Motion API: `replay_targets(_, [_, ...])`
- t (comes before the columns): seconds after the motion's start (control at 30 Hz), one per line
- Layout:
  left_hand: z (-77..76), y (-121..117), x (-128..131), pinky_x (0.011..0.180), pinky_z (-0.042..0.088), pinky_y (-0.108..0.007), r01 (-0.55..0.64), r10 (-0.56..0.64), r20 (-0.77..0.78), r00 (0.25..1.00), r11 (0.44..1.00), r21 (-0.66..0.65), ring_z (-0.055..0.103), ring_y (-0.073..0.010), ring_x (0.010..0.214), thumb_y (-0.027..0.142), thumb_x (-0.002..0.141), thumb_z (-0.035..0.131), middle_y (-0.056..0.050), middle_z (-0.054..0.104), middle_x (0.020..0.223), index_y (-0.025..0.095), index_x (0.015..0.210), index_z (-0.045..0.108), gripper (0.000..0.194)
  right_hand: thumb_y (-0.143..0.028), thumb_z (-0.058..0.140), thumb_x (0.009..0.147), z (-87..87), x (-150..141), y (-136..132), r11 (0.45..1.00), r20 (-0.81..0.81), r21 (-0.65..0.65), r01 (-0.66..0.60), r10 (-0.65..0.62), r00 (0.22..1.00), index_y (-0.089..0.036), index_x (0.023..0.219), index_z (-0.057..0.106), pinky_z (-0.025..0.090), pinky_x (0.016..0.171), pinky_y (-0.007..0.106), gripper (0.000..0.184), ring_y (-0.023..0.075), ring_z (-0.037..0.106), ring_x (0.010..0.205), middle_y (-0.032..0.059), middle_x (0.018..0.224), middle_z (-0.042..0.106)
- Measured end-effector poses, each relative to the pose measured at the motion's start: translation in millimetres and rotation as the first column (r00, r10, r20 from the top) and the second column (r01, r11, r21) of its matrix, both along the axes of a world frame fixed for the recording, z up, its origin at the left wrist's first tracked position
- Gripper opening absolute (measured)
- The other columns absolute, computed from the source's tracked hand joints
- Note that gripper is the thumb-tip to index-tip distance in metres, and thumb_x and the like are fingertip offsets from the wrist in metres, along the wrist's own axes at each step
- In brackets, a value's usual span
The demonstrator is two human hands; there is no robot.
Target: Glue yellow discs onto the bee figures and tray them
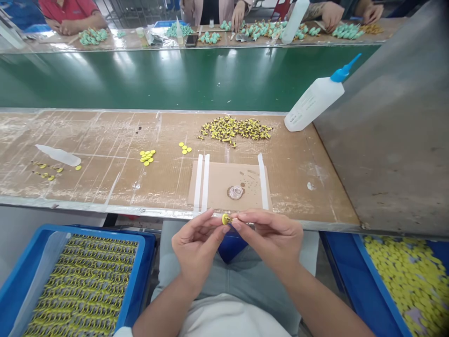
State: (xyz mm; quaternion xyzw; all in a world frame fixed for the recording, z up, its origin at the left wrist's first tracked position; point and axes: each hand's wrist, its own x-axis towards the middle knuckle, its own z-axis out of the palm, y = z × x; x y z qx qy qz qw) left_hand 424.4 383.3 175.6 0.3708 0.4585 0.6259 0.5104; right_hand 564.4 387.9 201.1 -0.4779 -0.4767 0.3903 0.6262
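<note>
- We've got a blue plastic tray (pixel 42 262) just off the near left of the table, packed with neat rows of yellow-and-grey parts
- Off the near right corner sits another blue tray (pixel 354 281), heaped with loose yellow discs
- Our left hand (pixel 198 248) is mostly closed, thumb and fingertips pinching a small yellow disc (pixel 226 219) right over the near table edge (pixel 157 211)
- Our right hand (pixel 270 238) is half closed too, and its fingertips (pixel 235 225) grip the thin stem at the disc's side, so both hands are on the same little part
- Right behind the hands lies a cardboard sheet (pixel 228 185) with a round brownish smear (pixel 235 192) on it and white strips (pixel 205 182) on top
- Toward the far edge there's a pile of yellow-and-black pieces (pixel 235 130), and a squeeze bottle with a blue nozzle (pixel 315 98) lies near the far right corner
- Small stacks of yellow discs (pixel 147 157) sit left of the sheet, and a flat white bottle (pixel 59 155) lies near the left end
- Past the green belt (pixel 175 79), other people's hands (pixel 331 15) work at the next table
</note>
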Motion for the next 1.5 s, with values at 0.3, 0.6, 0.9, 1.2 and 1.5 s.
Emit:
replay_targets(0.3, [1.4, -2.4, -5.3, 0.073, 0.066, -0.026, -0.028, 0.036, -0.142, 0.989, 0.998, 0.054, 0.078, -0.0188, 0.074, 0.012, 0.070, 0.087, -0.003, 0.081, 0.087, 0.025, 0.106, 0.079, 0.039, -0.020, 0.088, 0.076, 0.1, 1.7, 1.5, 1.000, 0.021, 0.007, -0.023, 0.023, 1.000, -0.034, 0.087, 0.081, 0.068, 0.065, 0.039, 0.019, 0.0272, 0.075, 0.071, 0.0007, 0.085, 0.077])
replay_targets(0.6, [2.4, 0.8, -2.9, 0.081, 0.065, -0.026, -0.015, 0.018, -0.037, 0.999, 0.998, 0.069, 0.078, -0.0181, 0.085, 0.008, 0.075, 0.083, -0.004, 0.080, 0.100, 0.028, 0.120, 0.073, 0.050, -0.015, 0.085, 0.078, -1.7, -6.1, 1.4, 0.999, 0.001, 0.052, -0.011, 0.011, 1.000, -0.032, 0.089, 0.080, 0.069, 0.069, 0.039, 0.021, 0.0263, 0.075, 0.074, 0.0005, 0.087, 0.077])
replay_targets(0.9, [3.3, -5.7, -8.7, 0.078, 0.066, -0.025, -0.072, 0.088, -0.180, 0.980, 0.993, 0.094, 0.078, -0.0190, 0.079, 0.009, 0.074, 0.084, -0.002, 0.081, 0.091, 0.026, 0.102, 0.080, 0.033, -0.018, 0.087, 0.078, -0.4, -6.5, -1.4, 1.000, 0.071, 0.006, -0.027, 0.027, 0.997, -0.031, 0.086, 0.081, 0.068, 0.070, 0.037, 0.016, 0.0263, 0.075, 0.074, 0.0018, 0.087, 0.077])
replay_targets(1.2, [2.3, -10.0, -23.2, 0.082, 0.064, -0.025, -0.086, 0.135, -0.259, 0.956, 0.977, 0.193, 0.078, -0.0164, 0.083, 0.001, 0.075, 0.079, 0.001, 0.081, 0.095, 0.030, 0.106, 0.078, 0.043, -0.012, 0.084, 0.078, 0.6, -17.8, 2.6, 0.996, 0.077, 0.049, -0.081, 0.077, 0.994, -0.029, 0.089, 0.080, 0.068, 0.068, 0.030, 0.021, 0.0228, 0.076, 0.075, 0.0008, 0.088, 0.077])
replay_targets(1.5, [5.4, -9.8, -43.5, 0.083, 0.065, -0.028, -0.060, 0.092, -0.168, 0.981, 0.980, 0.190, 0.078, -0.0193, 0.087, 0.002, 0.075, 0.080, -0.004, 0.080, 0.099, 0.027, 0.115, 0.076, 0.047, -0.005, 0.081, 0.080, 4.9, -39.0, 5.3, 0.982, -0.091, 0.035, -0.184, 0.186, 0.978, -0.027, 0.090, 0.080, 0.066, 0.074, 0.022, 0.024, 0.0187, 0.076, 0.079, 0.0010, 0.090, 0.078])
